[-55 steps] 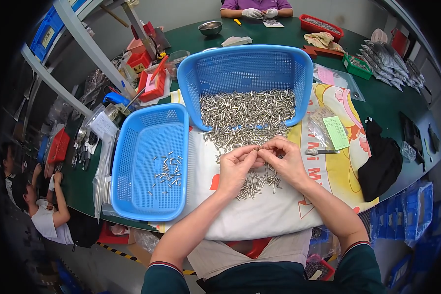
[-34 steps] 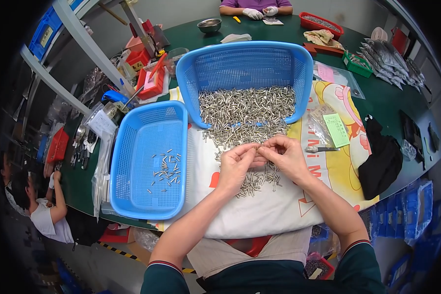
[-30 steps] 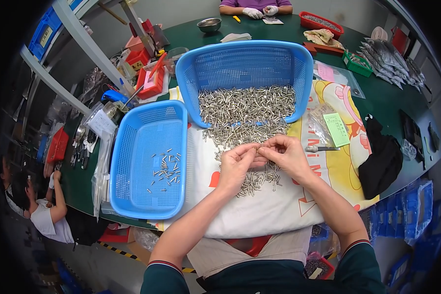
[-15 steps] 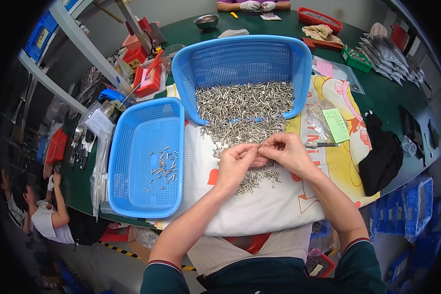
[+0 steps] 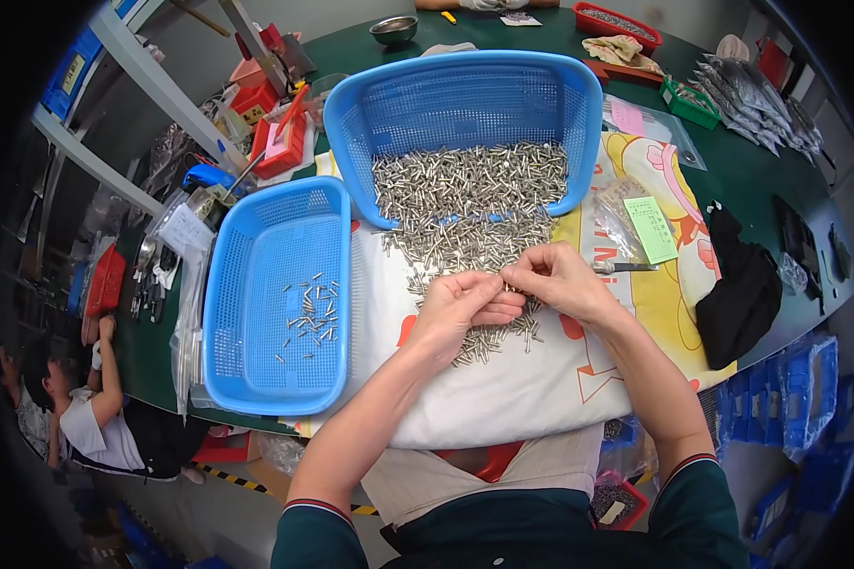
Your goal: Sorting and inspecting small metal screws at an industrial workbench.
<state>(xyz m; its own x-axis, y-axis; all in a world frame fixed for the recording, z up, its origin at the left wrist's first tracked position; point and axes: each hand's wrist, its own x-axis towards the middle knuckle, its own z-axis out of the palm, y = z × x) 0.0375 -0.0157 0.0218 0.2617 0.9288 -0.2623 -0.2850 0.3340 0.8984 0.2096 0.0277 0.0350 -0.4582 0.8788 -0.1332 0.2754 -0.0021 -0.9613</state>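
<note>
My left hand (image 5: 460, 305) and my right hand (image 5: 555, 282) meet fingertip to fingertip over a heap of small silvery metal pins (image 5: 460, 245). Both are closed in a pinch. Whatever lies between the fingertips is too small and covered to make out, though it may be one of the pins. The heap spills from a large blue basket (image 5: 465, 71) tipped toward me, down onto a white printed cloth (image 5: 531, 408). Beside my left forearm, a shallower blue basket (image 5: 247, 379) holds a loose scatter of the same pins (image 5: 315, 308).
Right of the heap lie a knife-like tool (image 5: 626, 267), a plastic bag with a green label (image 5: 650, 229) and a black cloth (image 5: 735, 294). Red bins (image 5: 280, 147) and a metal rack post (image 5: 152, 71) stand at left. Co-workers sit left (image 5: 95, 417) and across the table.
The view has shifted slightly, so the baskets and table sit a little higher in the picture. My hands stay together over the heap, with small finger movements.
</note>
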